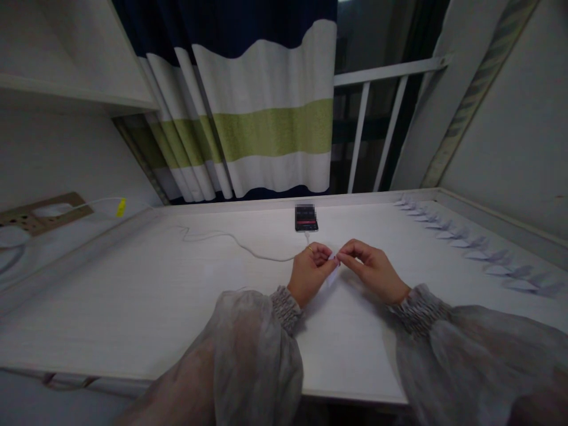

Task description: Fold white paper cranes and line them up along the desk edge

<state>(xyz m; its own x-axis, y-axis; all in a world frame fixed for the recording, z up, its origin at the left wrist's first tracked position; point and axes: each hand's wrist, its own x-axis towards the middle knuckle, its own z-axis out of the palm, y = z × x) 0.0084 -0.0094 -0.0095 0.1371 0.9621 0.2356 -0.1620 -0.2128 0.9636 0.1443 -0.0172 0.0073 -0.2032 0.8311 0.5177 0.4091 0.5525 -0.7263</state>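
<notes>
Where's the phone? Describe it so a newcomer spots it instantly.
Find the striped curtain, then the white desk below. Near its far edge, beyond the left hand, lies the phone. Dark with a red band, it stands apart from the pale cable and white pieces at right.

A person is wearing a sheer grey left sleeve [261, 349] and a matching right sleeve [474, 343], the loose, filmy fabric ballooning around both forearms. The left cuff [287, 310] and right cuff [421, 305] are gathering the material into snug, crinkled bands at the wrists, while a slim gold-coloured ring [310, 249] is circling a finger of the left hand [310, 273].
</notes>
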